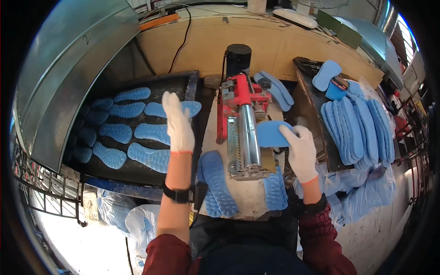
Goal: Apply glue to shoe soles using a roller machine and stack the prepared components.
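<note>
Rows of blue insoles (115, 133) cover a dark-topped table (137, 187) at left, leaving a bare strip inside its front rim. Opposite, a side table (316, 110) carries a tightly ranked stack of insoles (360, 133) that fills its front end. Between them, a pale bench (247, 198) bears a red machine (243, 94) with a steel roller (250, 137) running from back to front; open room lies along the bench's left edge and in the middle of its front edge. Overlapping insoles (219, 185) occupy the bench's front left corner, more insoles (276, 189) its front right, and another pair (278, 91) the far right.

A worker's gloved left hand (178, 123), fingers extended and grasping nothing visible, is raised at the dark-topped table's right edge. The gloved right hand (302, 153) pinches one end of a flat insole (271, 133) right of the roller, its long axis crosswise to it, the far end pointing left toward the steel; contact cannot be told.
</note>
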`<state>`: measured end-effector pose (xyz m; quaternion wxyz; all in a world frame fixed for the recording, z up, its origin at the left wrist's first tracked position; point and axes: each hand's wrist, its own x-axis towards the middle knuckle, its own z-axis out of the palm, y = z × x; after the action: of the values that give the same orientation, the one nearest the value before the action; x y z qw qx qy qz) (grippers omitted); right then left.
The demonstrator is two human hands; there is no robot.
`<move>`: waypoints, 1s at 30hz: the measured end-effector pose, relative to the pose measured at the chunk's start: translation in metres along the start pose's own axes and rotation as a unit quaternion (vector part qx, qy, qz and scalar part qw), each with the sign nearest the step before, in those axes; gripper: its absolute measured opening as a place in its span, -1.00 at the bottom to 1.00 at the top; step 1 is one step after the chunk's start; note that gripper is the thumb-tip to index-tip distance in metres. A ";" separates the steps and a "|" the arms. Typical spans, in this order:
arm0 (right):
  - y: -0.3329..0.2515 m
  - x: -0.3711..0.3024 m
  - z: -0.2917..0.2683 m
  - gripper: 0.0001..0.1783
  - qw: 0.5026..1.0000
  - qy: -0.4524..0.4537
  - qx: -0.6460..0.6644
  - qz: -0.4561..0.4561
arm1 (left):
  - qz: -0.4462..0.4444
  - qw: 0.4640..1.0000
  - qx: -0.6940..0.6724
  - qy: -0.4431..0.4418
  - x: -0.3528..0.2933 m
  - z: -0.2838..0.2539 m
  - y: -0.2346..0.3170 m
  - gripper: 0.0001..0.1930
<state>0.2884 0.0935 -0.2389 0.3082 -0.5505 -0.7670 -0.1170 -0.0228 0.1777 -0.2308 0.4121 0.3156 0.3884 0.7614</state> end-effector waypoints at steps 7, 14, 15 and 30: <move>-0.029 -0.001 0.002 -0.56 0.972 0.054 0.230 -0.006 | -0.008 0.977 -0.084 -0.195 -0.066 0.043 -0.008 -0.41; -0.004 -0.080 0.043 -0.68 0.777 0.169 0.449 0.409 | 0.063 0.952 0.117 -0.275 -0.069 0.011 -0.039 -0.31; -0.001 -0.085 0.057 -0.69 0.870 0.143 0.332 0.334 | 0.059 0.954 0.101 -0.275 -0.066 0.007 -0.046 -0.28; -0.017 -0.144 0.118 -0.44 0.961 -0.191 -0.046 0.197 | -0.337 0.922 0.085 -0.170 -0.129 -0.058 0.002 -0.34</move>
<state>0.2616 0.0375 -0.4153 0.1473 -0.7162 -0.6819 0.0182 -0.0106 0.0455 -0.2791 0.6756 0.3249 0.4593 0.4764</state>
